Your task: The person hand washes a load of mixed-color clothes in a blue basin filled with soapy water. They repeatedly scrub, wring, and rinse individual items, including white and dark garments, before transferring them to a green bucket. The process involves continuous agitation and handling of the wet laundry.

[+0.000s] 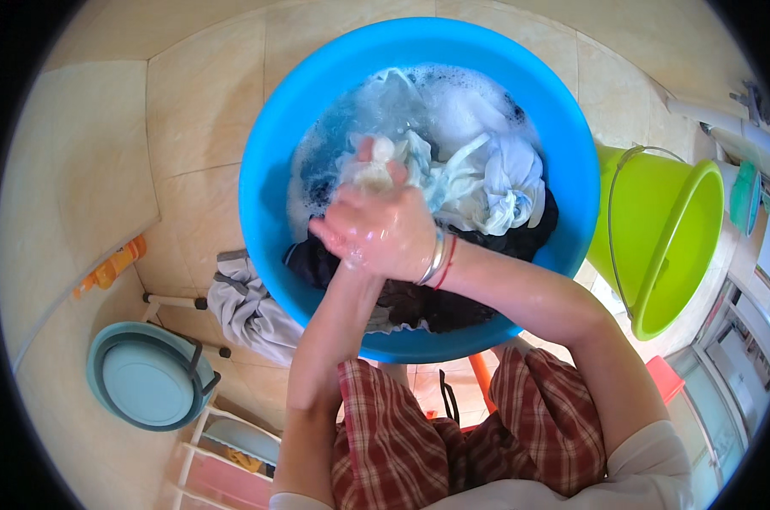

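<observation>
In a large blue tub [270, 144] of sudsy water, my two hands are pressed together over wet laundry. My right hand [393, 228], with a silver bangle and a red cord at its wrist, is closed across the front of my left. Mostly hidden behind it, my left hand [365, 151] shows only blurred fingertips, closed on a bunched white cloth [369, 177]. The cloth sits between the hands; the right hand's exact grip on it is partly covered. Pale, light-blue wet garments [508, 183] lie beside them. Dark clothes [440, 310] lie nearer me.
A lime-green bucket [636, 229] with a wire handle stands right of the tub. To the left, a grey-white garment [247, 306] hangs by a tubular frame. Farther left are a blue-grey basin [147, 387] and an orange bottle [113, 265]. A shelf rack [232, 463] stands lower left.
</observation>
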`<state>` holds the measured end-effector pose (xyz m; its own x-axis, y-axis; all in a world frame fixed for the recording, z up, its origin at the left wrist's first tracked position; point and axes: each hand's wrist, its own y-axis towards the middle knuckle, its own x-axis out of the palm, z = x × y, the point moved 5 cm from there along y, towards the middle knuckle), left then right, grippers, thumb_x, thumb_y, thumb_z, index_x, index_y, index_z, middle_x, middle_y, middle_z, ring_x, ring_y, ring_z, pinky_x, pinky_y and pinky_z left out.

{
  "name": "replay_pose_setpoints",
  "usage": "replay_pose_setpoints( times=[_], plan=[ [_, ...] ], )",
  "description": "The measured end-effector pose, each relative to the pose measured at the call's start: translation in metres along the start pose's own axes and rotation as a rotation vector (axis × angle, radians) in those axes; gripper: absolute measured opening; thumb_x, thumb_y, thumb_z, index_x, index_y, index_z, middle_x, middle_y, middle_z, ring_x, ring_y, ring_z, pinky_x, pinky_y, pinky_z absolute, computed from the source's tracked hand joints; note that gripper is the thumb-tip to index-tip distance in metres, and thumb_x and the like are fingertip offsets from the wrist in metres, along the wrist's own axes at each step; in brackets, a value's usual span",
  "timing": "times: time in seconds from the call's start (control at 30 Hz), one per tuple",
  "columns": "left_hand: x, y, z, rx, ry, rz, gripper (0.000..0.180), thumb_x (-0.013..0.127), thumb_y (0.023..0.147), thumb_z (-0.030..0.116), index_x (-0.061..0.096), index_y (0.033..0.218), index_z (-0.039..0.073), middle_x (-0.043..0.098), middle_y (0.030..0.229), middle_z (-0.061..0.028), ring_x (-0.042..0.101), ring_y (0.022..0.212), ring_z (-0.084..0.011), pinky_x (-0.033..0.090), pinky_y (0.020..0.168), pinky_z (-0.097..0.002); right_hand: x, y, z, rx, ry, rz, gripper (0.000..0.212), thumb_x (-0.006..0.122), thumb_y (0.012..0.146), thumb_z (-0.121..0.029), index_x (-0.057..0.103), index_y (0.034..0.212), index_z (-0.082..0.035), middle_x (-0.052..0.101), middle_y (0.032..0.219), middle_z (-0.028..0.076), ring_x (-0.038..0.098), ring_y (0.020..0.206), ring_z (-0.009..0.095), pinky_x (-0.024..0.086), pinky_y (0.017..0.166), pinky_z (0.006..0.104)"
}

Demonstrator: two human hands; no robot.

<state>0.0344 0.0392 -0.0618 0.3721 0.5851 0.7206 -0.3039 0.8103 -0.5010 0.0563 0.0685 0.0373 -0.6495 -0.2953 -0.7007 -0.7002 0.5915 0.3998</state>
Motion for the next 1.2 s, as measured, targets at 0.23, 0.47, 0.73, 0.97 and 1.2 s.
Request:
replay_pose_setpoints(
  times=[0.23,0.47,0.73,0.97,1.2],
  plan=[
    [-0.025,-0.029,-0.029,-0.330,0.240,0.420,0.041,0.057,0.097,0.036,0.054,0.125,0.006,0.063,0.109,-0.0058,0.061,0.095,-0.0167,0.051,0.081,-0.0309,0.002,-0.003,0.119,0.177,-0.174,-0.208,0.015,0.060,0.087,-0.025,0.063,0.093,-0.013,0.066,0.083,0.006,0.066,0.073,0.029,0.053,0.054,0.0399],
    [-0.023,-0.016,0.017,0.106,0.969,0.143,0.037,0.068,0.088,0.019,0.057,0.118,-0.001,0.061,0.118,-0.0158,0.060,0.101,-0.0254,0.046,0.090,-0.0349,0.003,0.009,0.128,0.280,-0.352,-0.628,0.024,0.054,0.088,-0.021,0.066,0.106,-0.012,0.071,0.095,0.012,0.069,0.085,0.031,0.055,0.068,0.0424],
    [-0.024,0.001,0.015,-0.031,1.723,-0.184,0.049,0.062,0.088,0.043,0.062,0.113,0.000,0.063,0.108,-0.0252,0.060,0.099,-0.0431,0.048,0.088,-0.0470,0.003,-0.037,0.151,0.577,-0.366,-1.043,0.024,0.052,0.083,-0.015,0.073,0.089,-0.006,0.071,0.097,0.016,0.067,0.097,0.032,0.053,0.082,0.0440],
    [-0.035,0.005,0.007,-0.103,1.683,-0.081,0.048,0.066,0.087,0.041,0.063,0.110,-0.001,0.067,0.091,-0.0206,0.064,0.093,-0.0391,0.049,0.085,-0.0417,0.000,-0.069,0.186,0.519,-0.298,-1.034,0.025,0.052,0.086,-0.016,0.073,0.092,-0.004,0.070,0.098,0.017,0.066,0.097,0.035,0.053,0.083,0.0431],
    [-0.040,-0.005,0.052,0.233,0.511,0.224,0.035,0.071,0.086,0.001,0.048,0.113,0.005,0.058,0.115,-0.0132,0.057,0.103,-0.0150,0.048,0.090,-0.0305,-0.060,-0.036,0.138,0.509,0.223,-0.089,0.025,0.056,0.088,0.003,0.067,0.109,-0.004,0.066,0.110,0.015,0.064,0.105,0.028,0.049,0.090,0.0322]
  ],
)
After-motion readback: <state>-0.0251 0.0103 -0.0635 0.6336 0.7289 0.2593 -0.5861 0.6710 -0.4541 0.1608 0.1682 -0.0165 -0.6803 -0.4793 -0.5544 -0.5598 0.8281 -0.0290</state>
